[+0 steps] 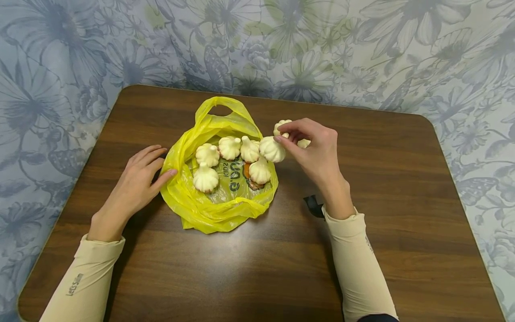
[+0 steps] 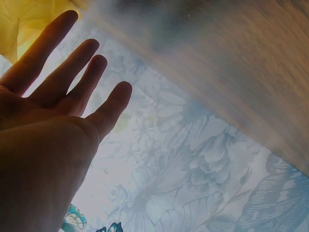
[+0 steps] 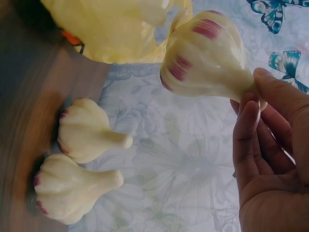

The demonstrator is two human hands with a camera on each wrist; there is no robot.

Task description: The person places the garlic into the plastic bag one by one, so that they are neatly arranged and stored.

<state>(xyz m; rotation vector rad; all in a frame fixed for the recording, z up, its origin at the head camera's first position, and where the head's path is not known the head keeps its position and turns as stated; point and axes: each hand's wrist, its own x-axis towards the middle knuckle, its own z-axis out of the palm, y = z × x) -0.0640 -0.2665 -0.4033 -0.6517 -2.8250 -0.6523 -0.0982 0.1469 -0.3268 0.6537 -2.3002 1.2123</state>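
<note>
Right grip is pinching a garlic bulb by its skinny stem, probably cause that's the easy bit to hold, by the right edge of the yellow bag, while the relaxed left grip thumbs the opposite rim, likely steadying it, and two more bulbs sit nearby on the counter.

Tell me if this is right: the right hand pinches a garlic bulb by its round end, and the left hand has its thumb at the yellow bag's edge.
One mistake: the right wrist view shows the right hand pinching the garlic bulb by its narrow neck. The left hand does have its thumb at the edge of the yellow bag.
</note>
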